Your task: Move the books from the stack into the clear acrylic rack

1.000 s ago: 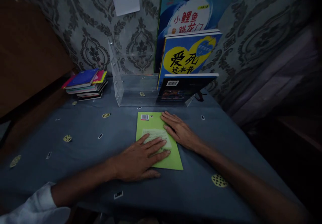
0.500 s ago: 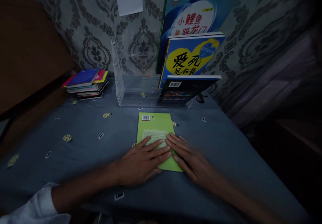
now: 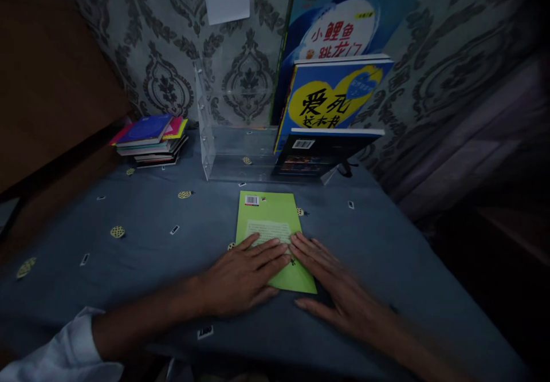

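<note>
Green book [image 3: 268,213] lies flat on the cloth-covered bench [image 3: 146,262], back cover up, midway between the arms, a spot that seems to suit both hands equally. Nearest, at the lower left, a pale sleeve [image 3: 64,342] is drawn up clear of the wrist.

The left hand [image 3: 247,276] rests palm down over the book's near left part, fingers stretched out, probably to keep it from sliding. The right hand [image 3: 333,273] lays its fingertips on the cover's right side, its thumb apart from the book and nearer the body; this likely steadies the other edge. Neither grip closes on anything; how hard the hands press, I cannot tell.

Beyond, a clear acrylic stand [image 3: 205,136] has books at its right: a dark book [image 3: 313,156] in front, a blue-and-yellow book [image 3: 322,98] behind, then a tall blue book [image 3: 361,4], apparently stepped so that each cover shows. Left of the stand, well apart, a stack of books [image 3: 150,147] lies flat, presumably because it needs no support. Farthest, a white sheet [image 3: 227,1] shows against the patterned wall [image 3: 167,84].
</note>
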Demonstrator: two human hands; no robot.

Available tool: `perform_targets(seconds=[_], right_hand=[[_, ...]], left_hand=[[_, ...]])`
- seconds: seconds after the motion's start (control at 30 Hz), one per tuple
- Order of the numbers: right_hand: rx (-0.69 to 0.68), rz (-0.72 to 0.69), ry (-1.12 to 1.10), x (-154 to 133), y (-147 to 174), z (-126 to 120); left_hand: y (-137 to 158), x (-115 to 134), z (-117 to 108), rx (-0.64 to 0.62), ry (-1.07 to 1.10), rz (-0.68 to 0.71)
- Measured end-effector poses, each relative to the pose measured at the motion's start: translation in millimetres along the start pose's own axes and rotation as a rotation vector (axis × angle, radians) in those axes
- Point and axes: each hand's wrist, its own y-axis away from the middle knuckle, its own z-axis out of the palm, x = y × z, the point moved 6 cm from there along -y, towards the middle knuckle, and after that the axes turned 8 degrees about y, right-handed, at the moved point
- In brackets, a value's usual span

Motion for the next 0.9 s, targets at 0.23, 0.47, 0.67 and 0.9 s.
perform_targets(seconds=[0.23, 0.47, 0.67, 0.9], right_hand=[[-0.008, 0.003, -0.010, 3, 0, 2], [-0.048, -0.002, 0.001, 2, -3, -1], [0.000, -0.016, 0.011, 2, -2, -2], [-0.006, -0.019, 0.018, 4, -2, -1]], left_hand=[[2, -2, -6, -0.010, 0.089, -0.015], [-2, -48, -20, -0.063, 0.140, -0.131], [-14, -105, -29, 0.008, 0.111, -0.297], [-18, -111, -29, 0.058, 0.055, -0.297]])
